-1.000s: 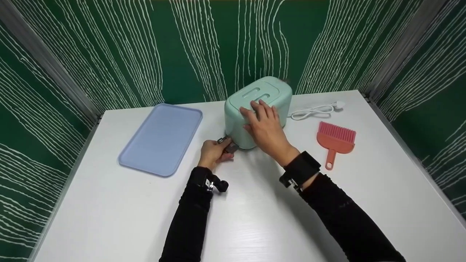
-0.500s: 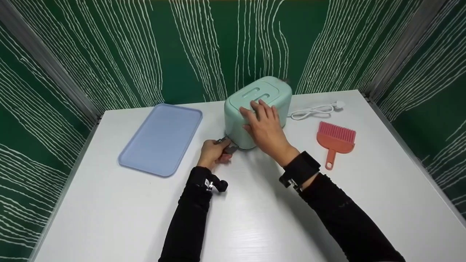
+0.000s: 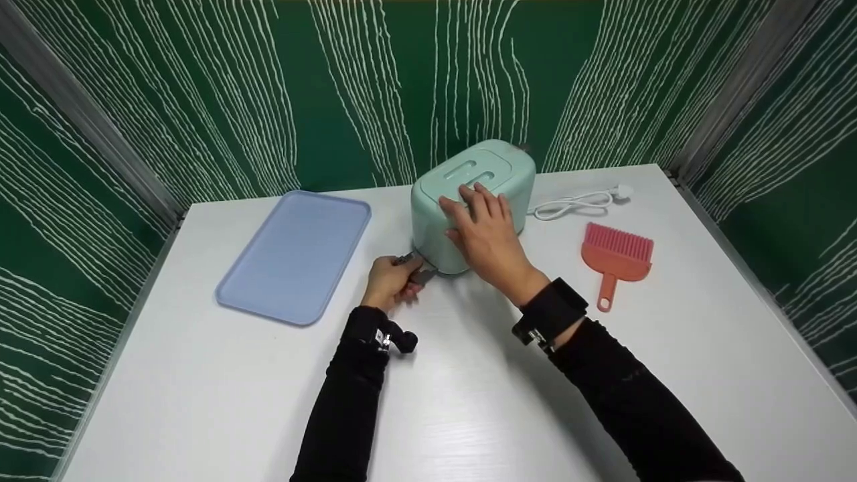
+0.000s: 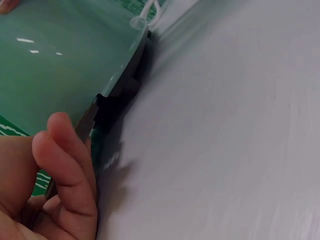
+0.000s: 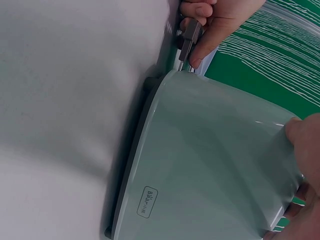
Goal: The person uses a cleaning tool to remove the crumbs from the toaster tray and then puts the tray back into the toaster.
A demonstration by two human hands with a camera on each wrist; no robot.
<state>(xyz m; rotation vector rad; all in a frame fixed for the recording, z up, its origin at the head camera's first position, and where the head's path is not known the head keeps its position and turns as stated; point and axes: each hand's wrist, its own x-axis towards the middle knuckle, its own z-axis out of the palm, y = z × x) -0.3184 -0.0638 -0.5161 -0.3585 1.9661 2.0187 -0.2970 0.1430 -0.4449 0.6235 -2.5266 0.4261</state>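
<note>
Mint-green toaster sits beneath the right hand, spread loosely on top! Low at its near end, the left hand pinches a grey tab.

mint-green toaster, blue tray, pink-bristled orange brush, white cord, white-lined green wall.

left grip: pinching | right grip: fingers spread | arms: reaching forward

White table, green white-lined walls, grey posts
</note>
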